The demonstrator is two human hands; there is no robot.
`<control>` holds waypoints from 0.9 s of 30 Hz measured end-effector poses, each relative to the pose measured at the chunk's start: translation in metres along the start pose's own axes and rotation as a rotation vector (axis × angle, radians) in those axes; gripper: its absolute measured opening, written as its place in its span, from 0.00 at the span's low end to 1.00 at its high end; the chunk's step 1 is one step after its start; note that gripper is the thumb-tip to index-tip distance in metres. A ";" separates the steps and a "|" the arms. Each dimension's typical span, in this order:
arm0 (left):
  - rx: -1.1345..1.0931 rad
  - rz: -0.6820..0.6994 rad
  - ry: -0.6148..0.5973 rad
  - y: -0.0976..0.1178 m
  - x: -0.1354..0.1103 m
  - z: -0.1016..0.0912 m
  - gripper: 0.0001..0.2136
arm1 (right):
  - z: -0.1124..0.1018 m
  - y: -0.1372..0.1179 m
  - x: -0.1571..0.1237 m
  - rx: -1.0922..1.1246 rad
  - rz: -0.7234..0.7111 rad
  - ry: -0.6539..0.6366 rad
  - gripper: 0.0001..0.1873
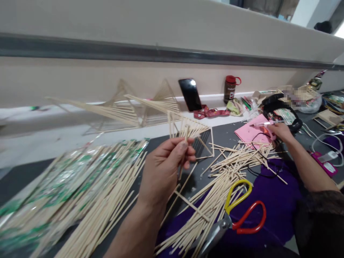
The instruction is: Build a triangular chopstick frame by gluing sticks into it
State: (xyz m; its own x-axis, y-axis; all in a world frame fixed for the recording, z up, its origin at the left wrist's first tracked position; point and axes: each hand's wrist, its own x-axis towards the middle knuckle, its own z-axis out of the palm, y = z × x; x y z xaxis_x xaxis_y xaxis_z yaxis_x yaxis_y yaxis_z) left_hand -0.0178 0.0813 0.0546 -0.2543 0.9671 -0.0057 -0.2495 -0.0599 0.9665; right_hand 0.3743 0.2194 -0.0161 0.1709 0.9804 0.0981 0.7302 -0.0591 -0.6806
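My left hand is closed in a pinch around a short wooden stick, held upright in mid-view. Behind it a frame built of thin wooden sticks stands on the dark table, partly hidden by my fingers. Over to the right, my right hand is wrapped round a glue gun, pale at the nozzle, above a pink sheet. Loose sticks lie heaped between my hands. Scissors with one yellow and one red handle rest near the front, over the sticks and a purple cloth.
Plastic-wrapped bundles of sticks cover the left side. Twisted stick structures stand along the wall. Further right are a phone, a red lanyard, a bottle, black headphones and a pink power strip with cables.
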 end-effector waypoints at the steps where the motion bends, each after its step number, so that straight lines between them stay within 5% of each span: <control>1: -0.006 0.009 0.011 0.002 0.001 -0.002 0.07 | -0.004 -0.004 -0.002 -0.092 0.038 0.017 0.21; 5: -0.018 0.046 0.081 0.008 0.015 -0.017 0.09 | -0.009 -0.034 -0.015 -0.303 0.046 0.083 0.13; 7: -0.024 0.063 0.130 0.010 0.024 -0.026 0.11 | -0.004 -0.059 -0.025 -0.335 -0.098 0.030 0.14; 13: -0.090 0.021 0.110 0.010 0.041 -0.035 0.14 | 0.034 -0.172 -0.048 0.313 -0.443 -0.328 0.08; 18: -0.156 0.012 0.073 0.011 0.038 -0.030 0.15 | 0.077 -0.257 -0.065 0.575 -0.564 -0.615 0.04; 22: -0.171 -0.007 0.038 0.014 0.034 -0.029 0.15 | 0.105 -0.286 -0.075 0.718 -0.519 -0.721 0.04; 27: -0.189 -0.015 -0.010 0.013 0.034 -0.030 0.14 | 0.118 -0.288 -0.081 0.848 -0.413 -0.747 0.05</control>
State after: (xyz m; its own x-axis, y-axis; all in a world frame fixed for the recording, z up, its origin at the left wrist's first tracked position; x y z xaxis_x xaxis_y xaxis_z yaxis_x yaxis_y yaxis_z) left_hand -0.0580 0.1064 0.0594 -0.2403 0.9706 -0.0161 -0.4242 -0.0901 0.9011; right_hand 0.0718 0.1789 0.0861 -0.6037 0.7794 0.1673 -0.0761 0.1525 -0.9854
